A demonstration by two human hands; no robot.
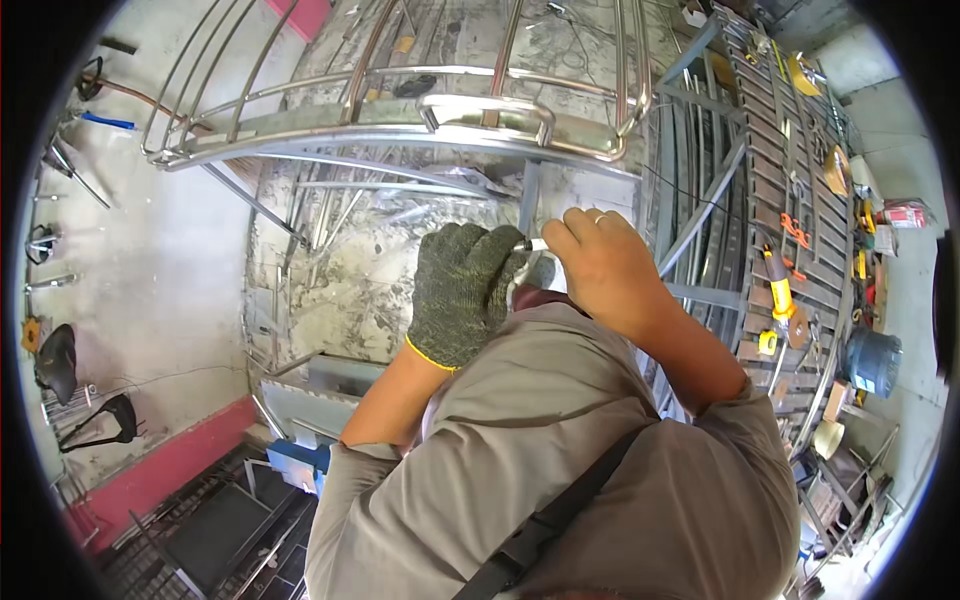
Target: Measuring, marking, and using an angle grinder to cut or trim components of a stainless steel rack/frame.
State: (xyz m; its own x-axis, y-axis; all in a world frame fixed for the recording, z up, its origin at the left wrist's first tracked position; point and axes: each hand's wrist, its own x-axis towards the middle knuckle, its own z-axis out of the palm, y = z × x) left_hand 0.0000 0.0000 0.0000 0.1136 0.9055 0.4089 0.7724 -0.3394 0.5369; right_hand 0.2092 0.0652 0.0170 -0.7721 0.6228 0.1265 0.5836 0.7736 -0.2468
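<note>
In front of my chest, my two hands come together on a small white, stick-like piece with a dark end (pixel 534 245). My left hand (pixel 462 290), in a dark grey knitted glove with a yellow cuff, is closed at the dark end. My bare right hand (pixel 605 262), with a ring on one finger, pinches the white end. Most of the piece is hidden by the fingers, so its kind does not show. Beyond both hands stands a shiny metal tube frame (pixel 390 137) with a bent handle-like bar (pixel 487 103).
To the right runs a slatted metal workbench (pixel 800 250) bearing a yellow angle grinder (pixel 779 285), orange clamps (pixel 795 231) and other tools. Metal lengths lie under it. A blue container (pixel 873 362) stands beyond. Tools and a black saddle-like piece (pixel 57 364) hang on the left wall.
</note>
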